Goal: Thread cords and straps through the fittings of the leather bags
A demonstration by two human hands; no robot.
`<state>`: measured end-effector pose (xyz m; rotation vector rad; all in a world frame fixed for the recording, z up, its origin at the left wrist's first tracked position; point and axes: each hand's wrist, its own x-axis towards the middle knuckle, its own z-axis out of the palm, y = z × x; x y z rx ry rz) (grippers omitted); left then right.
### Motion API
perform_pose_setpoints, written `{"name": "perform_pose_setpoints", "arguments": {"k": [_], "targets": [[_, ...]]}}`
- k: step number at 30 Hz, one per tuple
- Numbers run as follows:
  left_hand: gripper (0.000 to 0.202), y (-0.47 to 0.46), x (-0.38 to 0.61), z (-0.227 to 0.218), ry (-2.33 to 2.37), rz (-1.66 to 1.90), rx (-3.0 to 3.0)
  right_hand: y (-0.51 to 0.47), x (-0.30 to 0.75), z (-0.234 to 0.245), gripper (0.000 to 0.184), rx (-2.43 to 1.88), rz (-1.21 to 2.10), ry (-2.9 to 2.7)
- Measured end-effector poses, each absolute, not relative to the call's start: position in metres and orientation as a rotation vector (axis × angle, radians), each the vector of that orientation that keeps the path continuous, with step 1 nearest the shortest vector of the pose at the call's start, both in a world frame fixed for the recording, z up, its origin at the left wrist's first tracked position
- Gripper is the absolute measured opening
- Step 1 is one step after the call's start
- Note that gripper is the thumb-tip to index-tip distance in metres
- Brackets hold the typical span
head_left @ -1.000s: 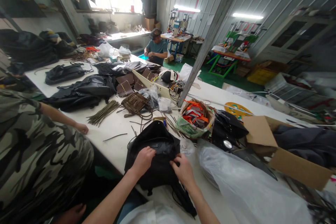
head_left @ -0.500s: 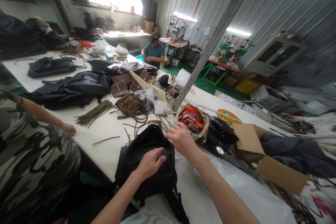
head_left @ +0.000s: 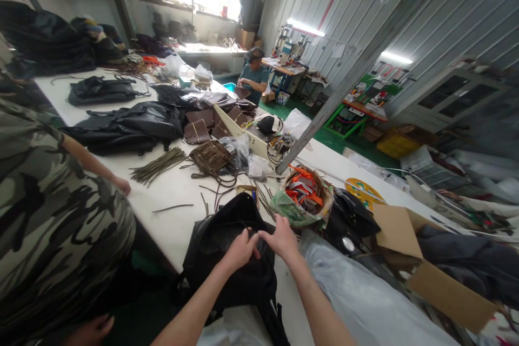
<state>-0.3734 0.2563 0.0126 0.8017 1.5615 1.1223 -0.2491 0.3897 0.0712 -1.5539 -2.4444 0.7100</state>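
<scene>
One black bag (head_left: 255, 282), soft, gaping | left hand (head_left: 243, 250) curled, grip unclear | right hand (head_left: 283, 238) spread

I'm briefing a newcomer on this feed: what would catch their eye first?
Probably the black bag, low in the middle on the white table, with the left hand and right hand close together at its open top. Next, likely the vivid orange strips in the sack just beyond the right hand, and the camouflage shirt at the left edge.
</scene>
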Motion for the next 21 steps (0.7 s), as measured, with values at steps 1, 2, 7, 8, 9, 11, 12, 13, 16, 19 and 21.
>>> {"name": "perform_pose_setpoints", "arguments": {"k": [1,2,7,8,9,11,12,13,16,19,21], "targets": [[0.067,0.257,-0.374,0.016,1.544,1.133,0.794,0.386,-0.241,0.060,0.057,-1.529,0.759,-2.469],[0.066,0.258,-0.375,0.021,1.526,1.152,0.792,0.382,-0.235,0.052,0.048,-1.487,0.794,-2.482],[0.049,0.277,-0.396,0.062,1.319,1.358,0.811,0.377,-0.219,0.037,0.051,-1.363,0.921,-2.436],[0.051,0.282,-0.404,0.072,1.252,1.412,0.802,0.378,-0.217,0.037,0.053,-1.345,0.940,-2.422],[0.055,0.288,-0.412,0.083,1.186,1.466,0.789,0.379,-0.215,0.037,0.053,-1.326,0.962,-2.410],[0.063,0.301,-0.432,0.103,1.073,1.558,0.756,0.381,-0.211,0.035,0.051,-1.292,1.009,-2.381],[0.065,0.307,-0.442,0.112,1.021,1.588,0.745,0.382,-0.210,0.034,0.049,-1.282,1.031,-2.364],[0.066,0.314,-0.452,0.121,0.976,1.615,0.734,0.383,-0.208,0.032,0.045,-1.279,1.051,-2.344],[0.062,0.332,-0.477,0.142,0.889,1.714,0.687,0.384,-0.204,0.027,0.037,-1.290,1.093,-2.292],[0.054,0.347,-0.486,0.163,0.847,1.820,0.636,0.388,-0.201,0.022,0.038,-1.305,1.122,-2.248],[0.048,0.354,-0.485,0.180,0.812,1.857,0.636,0.390,-0.200,0.019,0.039,-1.350,1.126,-2.204]]}}
